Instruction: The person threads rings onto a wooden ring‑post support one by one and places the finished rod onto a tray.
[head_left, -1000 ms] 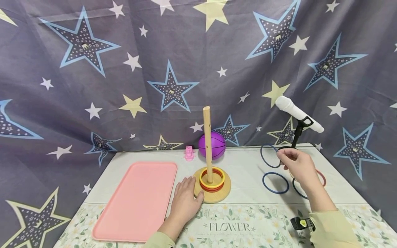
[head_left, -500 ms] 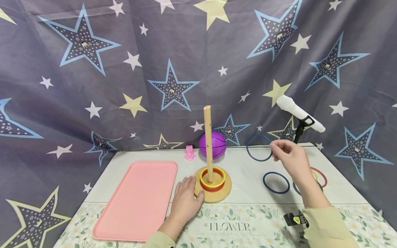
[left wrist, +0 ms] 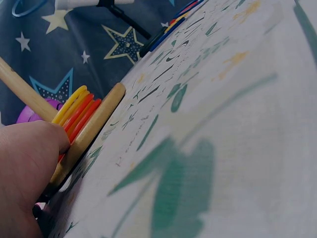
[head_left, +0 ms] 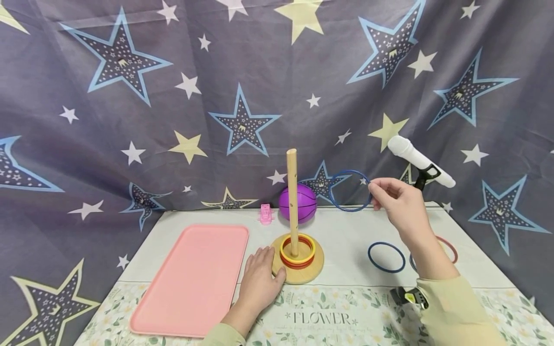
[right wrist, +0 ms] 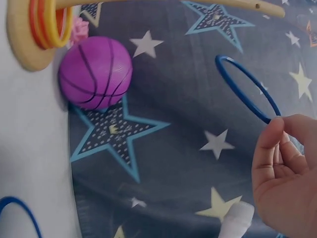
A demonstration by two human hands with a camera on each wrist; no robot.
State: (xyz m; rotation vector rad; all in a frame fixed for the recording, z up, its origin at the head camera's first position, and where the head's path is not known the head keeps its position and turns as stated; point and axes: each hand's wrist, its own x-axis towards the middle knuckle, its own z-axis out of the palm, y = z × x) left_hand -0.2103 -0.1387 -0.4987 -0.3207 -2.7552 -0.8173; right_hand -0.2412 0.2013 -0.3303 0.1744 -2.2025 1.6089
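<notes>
A wooden ring-toss post (head_left: 292,192) rises from a round wooden base (head_left: 303,277). Yellow and red rings (left wrist: 79,106) lie stacked around the post's foot. My left hand (head_left: 259,283) rests against the base's left edge, its thumb beside the rings in the left wrist view. With thumb and fingertips my right hand (head_left: 400,204) pinches the edge of a blue ring (right wrist: 241,97). That ring is held up in the air, tilted, right of the post and below its top. Another blue ring (head_left: 386,271) lies on the table beneath the right arm.
A pink tray (head_left: 190,283) lies left of the base. Behind the post sit a purple ball (head_left: 308,204) and a small pink toy (head_left: 266,214). A white microphone (head_left: 421,158) on a black stand is at the back right. A red ring (head_left: 454,251) lies partly behind the right forearm.
My right hand has lifted the blue ring from beside the microphone stand and carried it up and left toward the post. The left hand has stayed at the base.
</notes>
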